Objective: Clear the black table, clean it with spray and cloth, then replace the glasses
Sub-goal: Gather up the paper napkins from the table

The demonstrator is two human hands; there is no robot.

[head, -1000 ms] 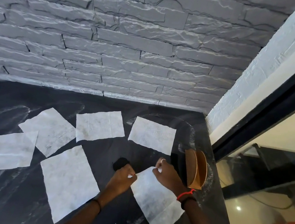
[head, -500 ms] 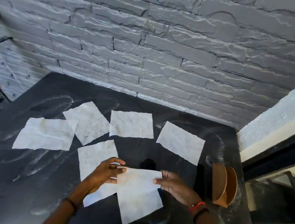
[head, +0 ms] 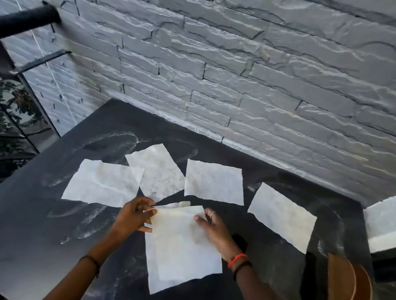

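Sheets (head: 215, 181) lie scattered on the table (head: 14, 238), all of them left of the holder (head: 347, 290). Both hands grip the near sheet (head: 183, 249): the left hand (head: 135, 217) pinches its far left corner, and the right hand (head: 216, 231) pinches the far right corner, thumb on top. Its long axis runs from the wall toward the person, and an edge of another sheet shows beneath it. Four sheets lie flat beyond it. Clearing looks unfinished. The sheet closest to the holder (head: 281, 217) sits nearer the right hand, while the other three, two of them overlapping, sit nearer the left.
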